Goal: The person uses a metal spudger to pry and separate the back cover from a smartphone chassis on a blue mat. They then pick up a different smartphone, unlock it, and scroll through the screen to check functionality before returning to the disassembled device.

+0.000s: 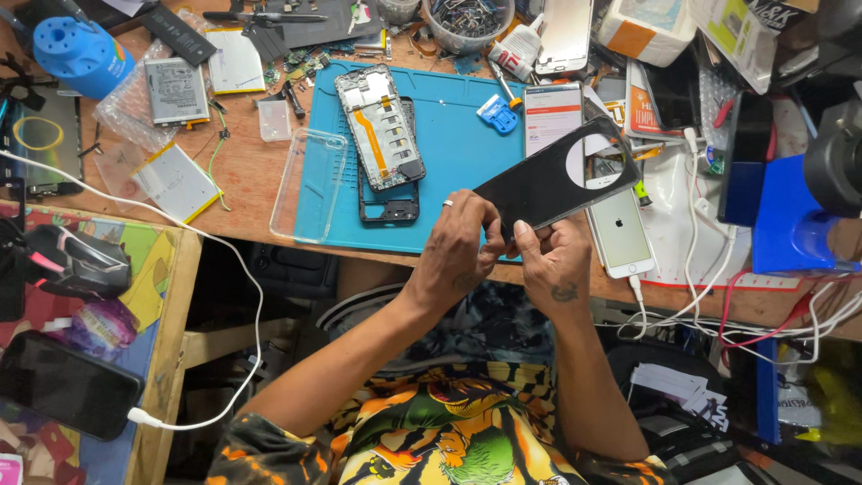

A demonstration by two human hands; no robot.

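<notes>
Both my hands hold a black phone back cover (pixel 539 184) with a large round camera hole, tilted above the front edge of the blue work mat (pixel 449 135). My left hand (pixel 458 247), with a ring on one finger, pinches the cover's lower left corner. My right hand (pixel 557 260) grips its bottom edge beside the left. On the mat lies an opened phone frame (pixel 382 126) with an orange flex cable, resting across a black phone frame (pixel 389 202).
A white phone (pixel 620 233) on a cable lies right of my hands. A clear phone case (pixel 310 184) overlaps the mat's left edge. Batteries (pixel 175 88), a blue cylinder (pixel 81 54), a bowl of parts (pixel 467 22), boxes and cables crowd the wooden table. A black phone (pixel 67 384) charges at lower left.
</notes>
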